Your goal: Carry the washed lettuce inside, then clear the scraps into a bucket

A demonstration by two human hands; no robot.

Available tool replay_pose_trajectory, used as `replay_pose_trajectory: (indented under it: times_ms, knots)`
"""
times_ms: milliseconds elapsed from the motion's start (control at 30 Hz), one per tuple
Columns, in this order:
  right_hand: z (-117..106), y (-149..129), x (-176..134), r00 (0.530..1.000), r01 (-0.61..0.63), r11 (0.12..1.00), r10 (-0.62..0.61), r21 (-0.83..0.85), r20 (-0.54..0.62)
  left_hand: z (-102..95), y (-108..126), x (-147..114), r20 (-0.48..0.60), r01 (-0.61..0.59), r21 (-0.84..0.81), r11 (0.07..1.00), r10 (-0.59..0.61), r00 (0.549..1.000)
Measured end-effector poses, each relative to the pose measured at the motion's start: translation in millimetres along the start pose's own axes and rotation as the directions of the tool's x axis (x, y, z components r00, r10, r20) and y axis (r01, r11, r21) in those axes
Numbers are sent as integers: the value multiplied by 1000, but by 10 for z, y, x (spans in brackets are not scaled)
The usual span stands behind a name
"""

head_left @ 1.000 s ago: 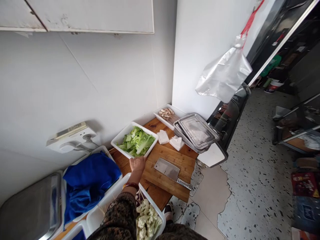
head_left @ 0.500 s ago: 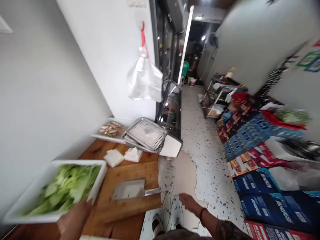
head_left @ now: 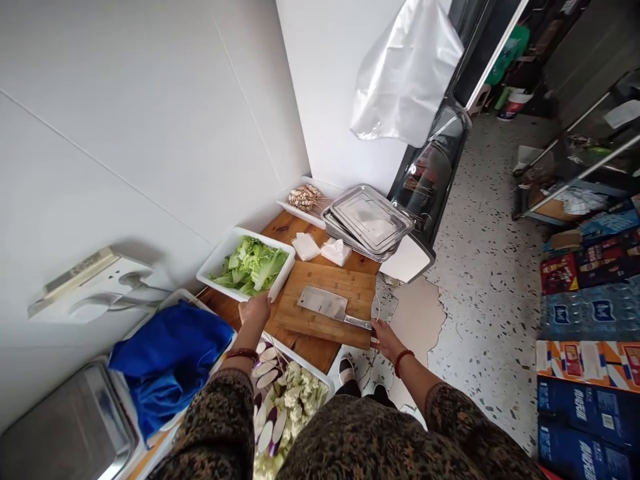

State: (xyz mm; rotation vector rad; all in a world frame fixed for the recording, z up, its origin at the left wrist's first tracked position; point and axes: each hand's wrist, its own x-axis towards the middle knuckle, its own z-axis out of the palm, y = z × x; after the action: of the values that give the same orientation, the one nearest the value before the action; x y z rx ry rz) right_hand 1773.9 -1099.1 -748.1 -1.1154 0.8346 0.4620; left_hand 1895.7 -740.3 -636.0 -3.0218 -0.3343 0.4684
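Note:
My left hand (head_left: 256, 308) is closed on the near rim of a white plastic tray (head_left: 213, 265) of leafy green lettuce (head_left: 254, 265). At the right edge of the wooden cutting board (head_left: 295, 320), my right hand (head_left: 385, 339) grips the board's side, its thumb beside the tip of the knife handle. A cleaver (head_left: 323, 302) lies flat across the board, its blade pointing left and its metal handle toward my right hand. Some right-hand fingers are hidden at the board's edge.
Beyond the board lie white folded wipes (head_left: 306, 247), stacked metal trays (head_left: 373, 217) and a tray of skewers (head_left: 306, 198). Sliced eggplant and cauliflower (head_left: 295, 393) sit close by my body. Blue cloth (head_left: 173, 360) is at left; drink cartons (head_left: 575, 413) line the right.
The view has swung left and down. My right hand has come from over the floor to the board's edge. My left hand stays at the lettuce tray.

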Motion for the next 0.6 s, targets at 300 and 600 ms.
replay_pose_trajectory:
  times_ms: [300, 600]
  knots:
    - [10, 457, -178, 998, -46, 998, 47, 37, -45, 15, 28, 91, 23, -36, 32, 999, 36, 999]
    - [363, 240, -141, 999, -18, 1000, 18, 0, 29, -229, 102, 93, 67, -78, -15, 997, 79, 995]
